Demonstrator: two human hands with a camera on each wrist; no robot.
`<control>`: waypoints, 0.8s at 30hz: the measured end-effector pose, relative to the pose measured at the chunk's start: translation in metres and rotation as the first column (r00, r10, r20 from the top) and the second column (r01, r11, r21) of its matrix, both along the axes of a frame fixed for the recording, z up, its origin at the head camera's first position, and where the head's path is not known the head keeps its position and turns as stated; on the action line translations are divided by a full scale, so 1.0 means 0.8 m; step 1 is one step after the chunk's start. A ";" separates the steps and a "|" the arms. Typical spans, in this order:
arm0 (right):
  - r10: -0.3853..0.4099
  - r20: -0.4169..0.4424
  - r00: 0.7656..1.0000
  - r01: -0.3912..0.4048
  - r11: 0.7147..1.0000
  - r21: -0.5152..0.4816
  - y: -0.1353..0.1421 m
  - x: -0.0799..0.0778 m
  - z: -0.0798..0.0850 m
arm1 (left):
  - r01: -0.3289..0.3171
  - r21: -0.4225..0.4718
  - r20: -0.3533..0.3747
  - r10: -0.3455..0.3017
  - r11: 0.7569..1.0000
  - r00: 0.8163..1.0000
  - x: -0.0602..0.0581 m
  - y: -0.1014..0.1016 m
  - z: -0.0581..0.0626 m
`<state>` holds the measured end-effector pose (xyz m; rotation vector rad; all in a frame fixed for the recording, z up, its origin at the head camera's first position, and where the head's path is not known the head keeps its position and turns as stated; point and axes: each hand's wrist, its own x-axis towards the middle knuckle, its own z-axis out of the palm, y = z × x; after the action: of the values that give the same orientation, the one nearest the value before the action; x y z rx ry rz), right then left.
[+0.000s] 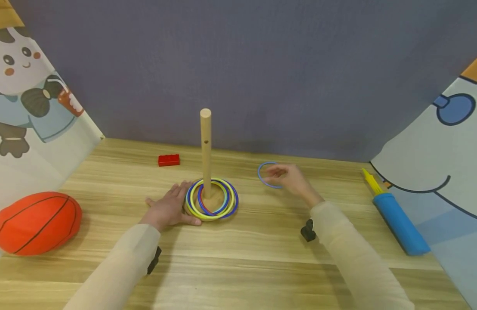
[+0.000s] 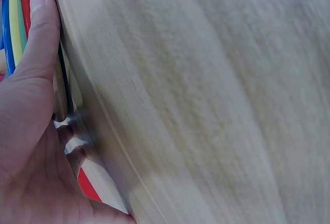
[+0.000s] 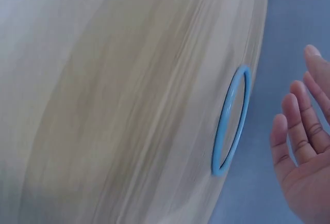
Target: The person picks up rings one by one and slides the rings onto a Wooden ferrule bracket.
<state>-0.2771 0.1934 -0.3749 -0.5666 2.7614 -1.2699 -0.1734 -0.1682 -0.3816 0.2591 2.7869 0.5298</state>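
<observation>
A wooden peg (image 1: 206, 150) stands upright on a round base, with several coloured rings (image 1: 236, 200) in blue, yellow, red and green lying around its foot. My left hand (image 1: 169, 210) rests at the left side of that base, fingers extended and thumb along the near edge; the left wrist view shows the thumb (image 2: 42, 38) beside the rings. To the right of the peg, a light blue ring (image 1: 259, 172) lies flat on the table. My right hand (image 1: 291, 178) hovers over it, and in the right wrist view its fingers are apart from the blue ring (image 3: 220, 136).
A red toy brick (image 1: 169, 160) lies at the back left of the wooden table (image 1: 230, 267). An orange basketball-patterned ball (image 1: 38, 224) sits at the left, and a blue hand pump (image 1: 401, 224) with a yellow nozzle lies at the right. A grey padded wall (image 1: 261, 77) borders the back.
</observation>
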 end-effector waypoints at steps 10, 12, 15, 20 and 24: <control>-0.089 0.013 0.996 0.088 0.995 0.044 0.029 -0.023 -0.016 | -0.009 0.006 -0.005 0.009 1.000 1.000 0.002 -0.002 0.001; -0.116 0.036 0.993 0.115 0.993 0.039 0.035 -0.026 -0.020 | -0.009 0.007 -0.010 0.009 1.000 1.000 0.003 -0.002 0.001; -0.155 0.077 0.985 0.152 0.988 0.034 0.045 -0.030 -0.026 | -0.008 0.007 -0.015 0.008 1.000 1.000 0.003 -0.002 0.000; -0.189 0.109 0.976 0.182 0.981 0.070 0.060 -0.037 -0.030 | -0.006 0.016 -0.026 0.006 1.000 1.000 0.002 -0.001 0.001; -0.191 0.099 0.977 0.180 0.977 0.115 0.068 -0.042 -0.031 | -0.008 0.015 -0.022 0.008 1.000 1.000 0.001 -0.001 -0.001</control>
<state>-0.3107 0.2475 -0.3995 -0.2285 2.8221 -1.1395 -0.1724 -0.1693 -0.3822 0.2583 2.8071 0.5538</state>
